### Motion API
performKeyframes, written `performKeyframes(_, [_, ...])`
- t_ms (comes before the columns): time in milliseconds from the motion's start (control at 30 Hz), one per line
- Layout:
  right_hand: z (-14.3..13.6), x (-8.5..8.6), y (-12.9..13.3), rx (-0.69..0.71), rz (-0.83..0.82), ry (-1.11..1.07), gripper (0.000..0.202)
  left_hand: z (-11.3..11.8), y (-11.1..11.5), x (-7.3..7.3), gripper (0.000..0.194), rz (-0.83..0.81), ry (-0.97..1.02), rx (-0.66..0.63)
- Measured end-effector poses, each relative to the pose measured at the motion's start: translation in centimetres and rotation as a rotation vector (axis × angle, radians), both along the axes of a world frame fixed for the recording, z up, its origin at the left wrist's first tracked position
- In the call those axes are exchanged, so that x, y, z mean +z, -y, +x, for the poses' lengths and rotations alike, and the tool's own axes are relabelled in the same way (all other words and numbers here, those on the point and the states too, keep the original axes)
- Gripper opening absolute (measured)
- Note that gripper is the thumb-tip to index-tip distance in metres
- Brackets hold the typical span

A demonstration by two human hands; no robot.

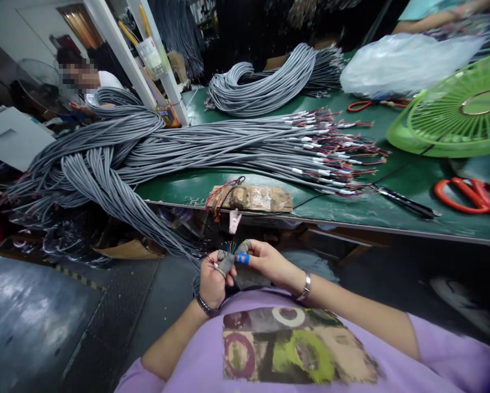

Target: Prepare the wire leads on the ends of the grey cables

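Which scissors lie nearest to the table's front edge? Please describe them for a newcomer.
On the green table, look right to the light-green fan. Between that fan and the table's front edge lie the scissors. Their thick red loops differ from the slim black tool on their left; another red-handled tool lies farther back.

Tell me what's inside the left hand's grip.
Fine coloured wires stick up beside the grey-covered thumb of the left hand. Whatever lies deeper in the palm is covered by the hand itself.
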State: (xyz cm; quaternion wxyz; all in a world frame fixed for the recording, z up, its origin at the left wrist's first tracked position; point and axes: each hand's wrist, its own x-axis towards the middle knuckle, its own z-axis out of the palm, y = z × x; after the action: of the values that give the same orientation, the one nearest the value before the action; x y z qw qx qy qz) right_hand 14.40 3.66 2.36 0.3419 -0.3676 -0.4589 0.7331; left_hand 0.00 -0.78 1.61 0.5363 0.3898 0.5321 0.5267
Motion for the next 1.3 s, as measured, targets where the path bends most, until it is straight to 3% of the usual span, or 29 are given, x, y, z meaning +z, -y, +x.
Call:
performKeyframes(167, [0.5,0.2,-0.1,-0.043,0.097,0.023,0.029,-0.1,-0.2,0.2,0.034,-0.018,0.039,0.027])
performKeyframes(400, [1.4,-0.5,-1.5,-0.277,-0.146,-0.038,0.02,-1.1,-0.6,0.6,0.035,-0.076,0.062,-0.033])
performKeyframes(667, [0.7,0.4,-4.9,-0.11,-0.338,-0.169,0.038,-2.6,-2.4,1.4,0.035,-0.147,0.189,-0.263])
performKeyframes(833, [-0.8,1.7,-6.2,-0.02,-0.269,-0.226,0.039,-2.3,-3.7,1.7,0.036,-0.18,0.233,-0.332])
performKeyframes(1033, [-1.5,1.6,-6.2,-0.117,-0.227,-0.251,0.034,-1.8,-4.4,1.0,0.033,-0.196,0.295,-0.328])
performKeyframes(1300, [-1.9,-0.2,-5.5,-0.151,-0.17,-0.261,0.045,-1.6,-4.8,0.4,0.03,-0.22,0.374,-0.349])
